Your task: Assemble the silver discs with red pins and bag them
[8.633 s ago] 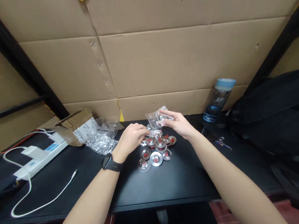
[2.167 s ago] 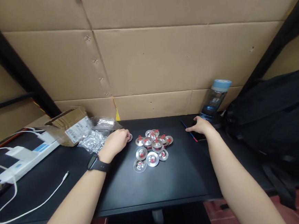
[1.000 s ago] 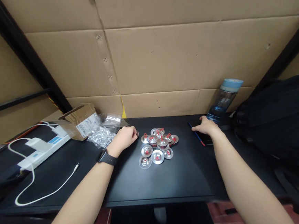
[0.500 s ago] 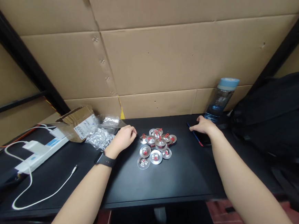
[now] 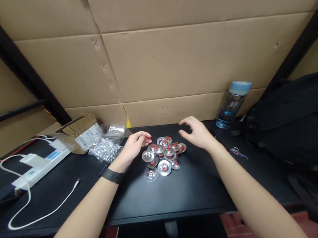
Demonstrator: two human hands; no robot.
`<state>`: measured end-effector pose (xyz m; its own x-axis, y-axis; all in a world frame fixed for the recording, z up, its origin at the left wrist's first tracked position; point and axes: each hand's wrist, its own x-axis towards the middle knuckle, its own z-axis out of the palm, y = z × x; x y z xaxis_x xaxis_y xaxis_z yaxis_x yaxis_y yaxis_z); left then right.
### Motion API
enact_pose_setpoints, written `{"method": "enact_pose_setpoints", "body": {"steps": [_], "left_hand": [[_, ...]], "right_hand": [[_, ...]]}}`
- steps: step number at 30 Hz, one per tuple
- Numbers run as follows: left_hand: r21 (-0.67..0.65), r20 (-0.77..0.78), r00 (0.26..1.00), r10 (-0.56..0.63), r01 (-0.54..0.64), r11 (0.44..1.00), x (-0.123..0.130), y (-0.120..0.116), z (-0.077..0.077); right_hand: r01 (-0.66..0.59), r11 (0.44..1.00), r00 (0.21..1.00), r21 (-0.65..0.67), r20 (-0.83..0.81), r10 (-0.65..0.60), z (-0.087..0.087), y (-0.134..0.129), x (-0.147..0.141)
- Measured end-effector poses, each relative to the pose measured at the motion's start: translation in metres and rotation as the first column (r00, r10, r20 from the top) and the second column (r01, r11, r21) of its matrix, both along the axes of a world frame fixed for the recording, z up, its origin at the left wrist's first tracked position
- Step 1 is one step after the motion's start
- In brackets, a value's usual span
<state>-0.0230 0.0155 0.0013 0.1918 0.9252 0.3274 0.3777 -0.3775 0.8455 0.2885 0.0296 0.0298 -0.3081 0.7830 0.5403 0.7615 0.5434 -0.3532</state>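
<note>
A heap of small silver finger cymbals [image 5: 169, 153] with red straps lies on the black table [image 5: 165, 197]. My left hand [image 5: 135, 145] is at the heap's left edge, thumb and fingers pinched on a small red strap [image 5: 147, 137]. Just below its fingertips is a cymbal with no red showing [image 5: 148, 155], overlapping another one; I cannot tell whether it hangs from the strap. To the right of the heap, my right hand [image 5: 195, 131] is raised with thumb and fingers apart, holding nothing.
A crumpled clear plastic bag [image 5: 105, 149] and an open cardboard box [image 5: 86, 135] stand left, beside a white power strip [image 5: 43, 168] and cable [image 5: 56, 207]. A water bottle [image 5: 232, 106], small purple trinket [image 5: 238, 152] and black backpack [image 5: 297, 122] are on the right.
My right hand has let go of the phone and moved left towards the heap. My left hand has shifted slightly right; the red strap and the plain cymbal now show by it.
</note>
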Motion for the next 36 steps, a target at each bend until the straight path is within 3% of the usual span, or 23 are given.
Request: {"method": "enact_pose_setpoints", "body": {"steps": [1, 3, 7, 14, 19, 22, 26, 30, 33, 36], "left_hand": [[0.001, 0.008, 1.000, 0.005, -0.005, 1.000, 0.001, 0.000, 0.000], [0.014, 0.006, 1.000, 0.026, -0.027, 1.000, -0.002, 0.002, -0.001], [0.051, -0.029, 0.996, 0.082, -0.081, 0.995, -0.010, 0.006, -0.004], [0.090, -0.133, 0.991, 0.025, -0.014, 0.996, -0.001, 0.000, -0.006], [0.179, -0.340, 0.929, 0.148, -0.090, 0.980, -0.013, 0.005, -0.011], [0.206, -0.451, 0.878, 0.160, -0.072, 0.976, -0.024, 0.009, -0.011], [0.191, -0.545, 0.837, 0.041, 0.076, 0.979, -0.029, 0.002, 0.004], [0.059, -0.622, 0.760, -0.187, 0.283, 0.957, -0.032, -0.010, 0.018], [-0.029, -0.643, 0.705, -0.299, 0.367, 0.930, -0.035, -0.013, 0.017], [-0.019, -0.626, 0.718, -0.303, 0.375, 0.927, -0.036, -0.013, 0.014]], "right_hand": [[-0.118, 0.993, 0.993, 0.006, -0.002, 0.118, 0.001, -0.008, -0.017], [-0.239, 0.971, 0.971, 0.011, 0.003, 0.239, 0.000, -0.022, -0.044], [-0.342, 0.940, 0.939, -0.004, -0.038, 0.341, -0.006, -0.034, -0.064], [-0.321, 0.946, 0.944, -0.036, -0.089, 0.317, -0.011, -0.026, -0.057], [-0.294, 0.948, 0.956, -0.118, -0.049, 0.290, -0.012, -0.017, -0.043], [-0.307, 0.937, 0.952, -0.167, -0.034, 0.305, -0.012, -0.011, -0.034], [-0.292, 0.942, 0.956, -0.164, -0.040, 0.290, -0.009, -0.009, -0.029], [-0.303, 0.938, 0.953, -0.170, -0.049, 0.299, -0.009, -0.010, -0.030], [-0.323, 0.930, 0.946, -0.177, -0.070, 0.315, -0.011, -0.012, -0.033], [-0.344, 0.925, 0.938, -0.160, -0.107, 0.330, -0.012, -0.016, -0.037]]}}
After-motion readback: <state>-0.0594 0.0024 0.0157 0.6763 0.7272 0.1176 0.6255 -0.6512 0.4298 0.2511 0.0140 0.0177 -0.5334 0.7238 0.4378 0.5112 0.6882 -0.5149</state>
